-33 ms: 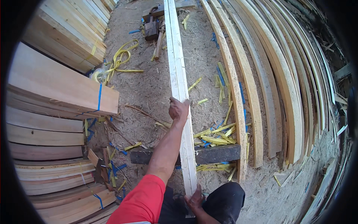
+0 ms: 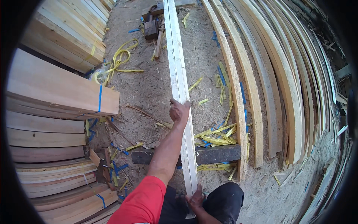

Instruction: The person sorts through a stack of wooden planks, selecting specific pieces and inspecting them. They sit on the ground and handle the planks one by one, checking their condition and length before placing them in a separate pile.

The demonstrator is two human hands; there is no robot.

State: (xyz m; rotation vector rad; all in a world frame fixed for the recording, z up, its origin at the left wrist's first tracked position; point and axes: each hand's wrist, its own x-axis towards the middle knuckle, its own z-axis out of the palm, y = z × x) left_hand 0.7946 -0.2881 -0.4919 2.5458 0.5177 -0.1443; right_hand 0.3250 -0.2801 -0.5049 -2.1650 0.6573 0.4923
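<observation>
Two long, pale wooden strips [image 2: 174,56] lie side by side, running from near my knees to the far edge of the view. My left hand [image 2: 179,112] is closed around both strips about midway along the visible length. Close to their near end, my right hand [image 2: 195,198] grips them between my knees, its fingers partly hidden. Under the strips, a dark timber block [image 2: 219,154] lies crosswise on the ground.
Stacked planks [image 2: 63,87] tied with blue strap stand at the left. Long wooden battens [image 2: 238,97] line the right. Yellow strap scraps [image 2: 218,140] litter the sandy ground. A wooden-handled hammer [image 2: 159,43] and a dark wooden block [image 2: 151,30] lie farther off.
</observation>
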